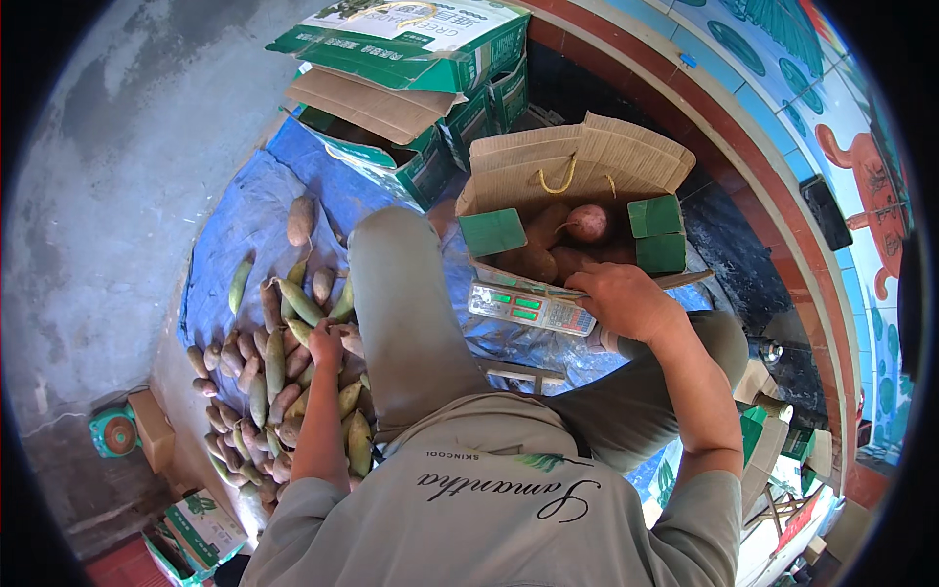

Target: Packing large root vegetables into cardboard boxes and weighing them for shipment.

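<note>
My left hand [326,344] reaches into a pile on my left, its fingers closed at the end of a green radish [299,332]. Long green radishes [301,303] and brownish-red roots [286,401] lie mixed around it. Ahead to the right stands an open cardboard box [577,157] holding several reddish roots, with a round pinkish one [588,223] on top. My right hand [626,298] has its fingers curled over the near flap of that box. Just beneath, a scale display [528,306] with lit green readouts and a keypad tilts up toward me.
Blue sheeting [230,220] covers the floor under the pile. Green-and-white cartons [411,44] stand at the back, one open [377,147]. A curved red-brown ledge [782,225] runs along the right. A teal round device [114,432] sits at the far left.
</note>
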Demonstrator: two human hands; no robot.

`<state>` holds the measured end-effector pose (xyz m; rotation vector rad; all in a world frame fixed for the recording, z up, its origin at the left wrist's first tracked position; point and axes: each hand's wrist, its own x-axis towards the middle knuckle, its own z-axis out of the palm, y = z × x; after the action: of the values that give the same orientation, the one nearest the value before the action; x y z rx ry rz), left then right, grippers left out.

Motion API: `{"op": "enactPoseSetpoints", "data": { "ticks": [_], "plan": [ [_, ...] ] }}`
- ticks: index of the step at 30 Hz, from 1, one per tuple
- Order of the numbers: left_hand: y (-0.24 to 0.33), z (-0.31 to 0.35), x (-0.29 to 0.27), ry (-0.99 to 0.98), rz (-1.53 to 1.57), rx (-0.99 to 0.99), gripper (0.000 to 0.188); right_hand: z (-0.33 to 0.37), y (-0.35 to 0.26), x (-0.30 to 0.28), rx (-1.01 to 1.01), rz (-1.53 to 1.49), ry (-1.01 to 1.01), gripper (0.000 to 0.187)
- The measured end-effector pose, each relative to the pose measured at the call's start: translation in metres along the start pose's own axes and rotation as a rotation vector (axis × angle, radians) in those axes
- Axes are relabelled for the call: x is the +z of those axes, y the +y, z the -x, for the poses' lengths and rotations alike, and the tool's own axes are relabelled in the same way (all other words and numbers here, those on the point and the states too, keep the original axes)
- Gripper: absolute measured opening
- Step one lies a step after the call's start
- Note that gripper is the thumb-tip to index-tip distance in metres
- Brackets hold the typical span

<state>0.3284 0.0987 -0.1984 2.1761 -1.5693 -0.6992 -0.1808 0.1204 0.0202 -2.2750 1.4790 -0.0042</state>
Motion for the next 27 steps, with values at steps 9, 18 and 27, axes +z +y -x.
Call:
{"op": "enactPoseSetpoints", "data": {
  "ticks": [9, 18, 27],
  "plan": [
    [0.059, -0.015, -0.019, 0.090, 0.214, 0.045, 0.021, 0.006, -0.001, -0.001, 0.012, 0.036, -0.050, 0.026],
    [0.042, -0.023, -0.007, 0.089, 0.378, -0.017, 0.022, 0.008, 0.001, 0.001, 0.011, 0.062, -0.042, 0.031],
    [0.069, -0.019, -0.023, 0.151, 0.373, 0.000, 0.024, 0.008, 0.000, -0.001, 0.006, 0.024, -0.040, 0.030]
  ]
}}
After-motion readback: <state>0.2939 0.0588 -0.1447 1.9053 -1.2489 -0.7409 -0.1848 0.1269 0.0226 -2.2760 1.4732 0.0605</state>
